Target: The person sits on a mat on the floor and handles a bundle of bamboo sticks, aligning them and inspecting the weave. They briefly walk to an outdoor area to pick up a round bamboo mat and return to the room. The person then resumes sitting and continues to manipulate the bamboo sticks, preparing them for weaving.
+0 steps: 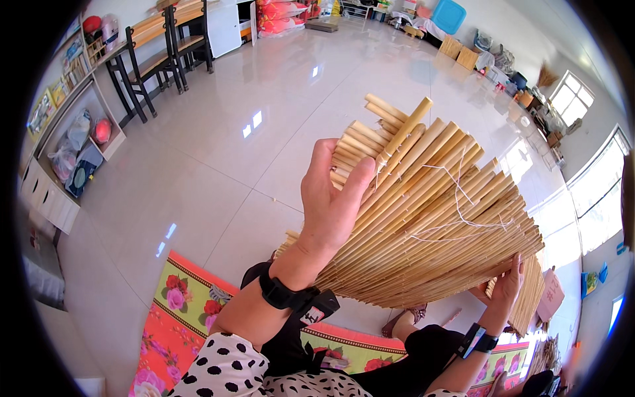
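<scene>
A mat of pale reed sticks (423, 225), bound with thin white thread, is held raised above my lap, its upper end bunched in uneven layers. My left hand (334, 192) is closed on that upper end, thumb over the sticks. On the right, my right hand (509, 281) grips the mat's far edge, its fingers partly behind it. Loose loops of white thread (463, 202) lie across the sticks. Another stack of reed mats (529, 294) stands behind my right hand, partly hidden.
A floral mat (178, 291) lies beneath me on the tiled floor (231, 165). Chairs (149, 59) and shelving (79, 132) line the left wall; assorted goods and a blue panel (450, 14) line the back. A pink board (550, 294) and another person's hand (497, 384) are at right.
</scene>
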